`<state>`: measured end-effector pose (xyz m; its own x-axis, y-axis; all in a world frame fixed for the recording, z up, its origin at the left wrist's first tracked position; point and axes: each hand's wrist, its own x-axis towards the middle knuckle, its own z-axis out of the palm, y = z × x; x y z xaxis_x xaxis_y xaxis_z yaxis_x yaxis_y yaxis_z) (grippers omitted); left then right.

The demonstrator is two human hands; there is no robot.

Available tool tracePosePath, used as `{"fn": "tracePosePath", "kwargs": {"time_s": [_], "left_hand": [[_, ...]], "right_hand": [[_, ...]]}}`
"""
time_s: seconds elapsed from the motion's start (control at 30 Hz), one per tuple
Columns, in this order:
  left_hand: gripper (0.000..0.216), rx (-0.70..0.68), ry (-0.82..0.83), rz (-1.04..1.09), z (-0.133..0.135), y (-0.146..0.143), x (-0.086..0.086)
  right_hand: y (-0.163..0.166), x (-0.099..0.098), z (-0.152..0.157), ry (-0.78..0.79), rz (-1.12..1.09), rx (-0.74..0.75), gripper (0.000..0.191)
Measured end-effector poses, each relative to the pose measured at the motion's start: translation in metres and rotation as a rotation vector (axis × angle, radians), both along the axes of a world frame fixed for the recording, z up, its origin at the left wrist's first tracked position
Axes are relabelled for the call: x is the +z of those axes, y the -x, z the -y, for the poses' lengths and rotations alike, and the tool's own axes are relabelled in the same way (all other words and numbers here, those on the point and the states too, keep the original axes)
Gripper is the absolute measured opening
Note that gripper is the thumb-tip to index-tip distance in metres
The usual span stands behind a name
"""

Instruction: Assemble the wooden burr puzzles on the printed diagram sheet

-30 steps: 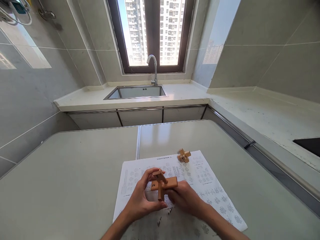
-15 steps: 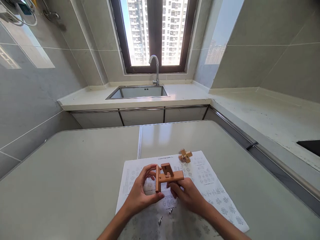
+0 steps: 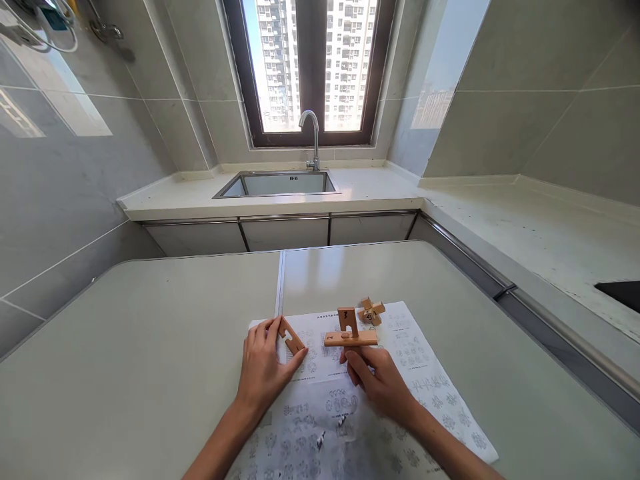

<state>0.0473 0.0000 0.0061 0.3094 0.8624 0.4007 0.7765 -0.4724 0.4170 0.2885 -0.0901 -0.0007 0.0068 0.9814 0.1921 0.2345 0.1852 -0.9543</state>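
My left hand [image 3: 263,370] is closed on a single notched wooden puzzle bar [image 3: 291,335] and rests it low over the left part of the printed instruction sheet [image 3: 425,387]. To its right, my right hand [image 3: 377,383] grips two joined wooden bars [image 3: 349,332] from below: a flat one marked 2 and an upright one marked 3. A small assembled wooden burr puzzle [image 3: 371,311] lies on the sheet's far edge, just behind the joined bars.
The sheet lies on a pale table [image 3: 150,347] with a seam down its middle. Beyond it a counter holds a steel sink [image 3: 277,184] and tap [image 3: 313,137] under a window. A second counter [image 3: 530,227] runs along the right.
The three-bar cluster has come apart. My left hand pulled one bar out and carried it left and down to the sheet. My right hand kept the other two bars and moved slightly right.
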Motion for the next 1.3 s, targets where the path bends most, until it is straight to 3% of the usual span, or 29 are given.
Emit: {"fn": "tracePosePath", "kwargs": {"time_s": [0.27,0.63,0.77,0.87,1.0,1.17,1.3], "left_hand": [[0.057,0.116,-0.054,-0.213,-0.001,0.002,-0.008],[0.054,0.078,-0.012,-0.200,0.001,-0.002,-0.011],[0.043,-0.132,-0.048,-0.022,0.007,-0.007,0.005],[0.029,-0.325,0.044,0.130,0.016,-0.012,0.019],[0.032,-0.489,0.127,0.163,0.026,-0.016,0.025],[0.049,-0.601,0.091,0.108,0.032,-0.017,0.025],[0.044,-0.636,0.029,0.094,0.031,-0.019,0.022]], "right_hand": [[0.001,0.003,0.000,0.015,-0.014,0.005,0.050],[0.000,-0.003,-0.001,0.000,-0.011,0.018,0.046],[0.000,-0.002,0.000,0.008,-0.005,0.034,0.047],[0.000,0.000,0.000,0.020,0.003,0.086,0.047],[0.001,0.005,0.000,0.030,-0.002,0.168,0.048],[0.001,0.010,0.002,0.040,-0.035,0.220,0.049],[0.003,0.008,0.003,0.057,-0.047,0.284,0.047]]}}
